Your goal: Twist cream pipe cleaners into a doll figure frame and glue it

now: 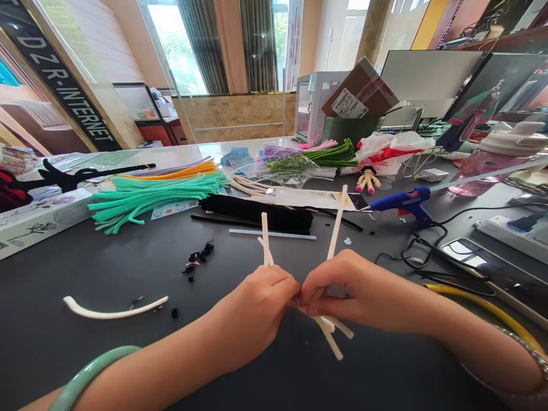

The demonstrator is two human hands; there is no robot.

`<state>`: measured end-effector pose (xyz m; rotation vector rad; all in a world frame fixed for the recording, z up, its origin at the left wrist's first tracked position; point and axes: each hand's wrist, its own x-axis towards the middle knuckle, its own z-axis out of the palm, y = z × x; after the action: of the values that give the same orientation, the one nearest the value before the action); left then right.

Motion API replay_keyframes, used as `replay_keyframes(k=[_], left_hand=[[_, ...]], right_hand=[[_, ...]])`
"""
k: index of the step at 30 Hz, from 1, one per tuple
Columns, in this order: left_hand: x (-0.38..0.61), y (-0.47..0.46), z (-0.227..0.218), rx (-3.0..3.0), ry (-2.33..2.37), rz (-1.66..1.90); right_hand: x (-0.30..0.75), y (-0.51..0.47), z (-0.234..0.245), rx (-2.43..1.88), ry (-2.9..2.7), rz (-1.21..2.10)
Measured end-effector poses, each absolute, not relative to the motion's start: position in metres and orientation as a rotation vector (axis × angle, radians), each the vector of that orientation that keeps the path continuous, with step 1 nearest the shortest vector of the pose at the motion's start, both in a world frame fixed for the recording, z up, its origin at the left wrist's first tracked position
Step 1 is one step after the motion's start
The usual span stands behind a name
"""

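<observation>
Cream pipe cleaners (338, 225) are gathered between my two hands at the front middle of the dark table. My left hand (265, 302) is closed around them, with short ends sticking up above its knuckles. Pinching the same bunch, my right hand (342, 285) meets the left at the fingertips. One long stem rises behind the right hand, and several ends poke out below it. The fingers hide where the stems cross. A single curved cream pipe cleaner (115, 314) lies apart on the left, beside small black scraps (197, 260).
Behind my hands lie a black pipe cleaner bundle (257, 214), a mint-green bundle (156, 194) and a clear glue stick (274, 234). At right are a blue glue gun (405, 204), black cable (428, 245), a phone (471, 257) and a pink bottle (483, 165). A small doll (368, 180) lies farther back.
</observation>
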<state>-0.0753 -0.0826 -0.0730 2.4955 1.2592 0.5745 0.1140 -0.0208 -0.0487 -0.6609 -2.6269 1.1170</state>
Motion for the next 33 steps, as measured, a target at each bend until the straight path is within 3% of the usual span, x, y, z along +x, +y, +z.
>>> replay_keyframes(k=[11, 24, 33], left_hand=[[-0.075, -0.077, -0.062, 2.210, 1.118, 0.687], [-0.074, -0.069, -0.065, 1.237, 0.975, 0.941], [-0.075, -0.067, -0.067, 1.116, 0.924, 1.029]], right_hand=[[0.113, -0.016, -0.051, -0.634, -2.431, 1.387], [0.106, -0.026, -0.061, -0.569, -2.180, 0.967], [0.107, -0.020, -0.065, -0.460, -2.161, 0.921]])
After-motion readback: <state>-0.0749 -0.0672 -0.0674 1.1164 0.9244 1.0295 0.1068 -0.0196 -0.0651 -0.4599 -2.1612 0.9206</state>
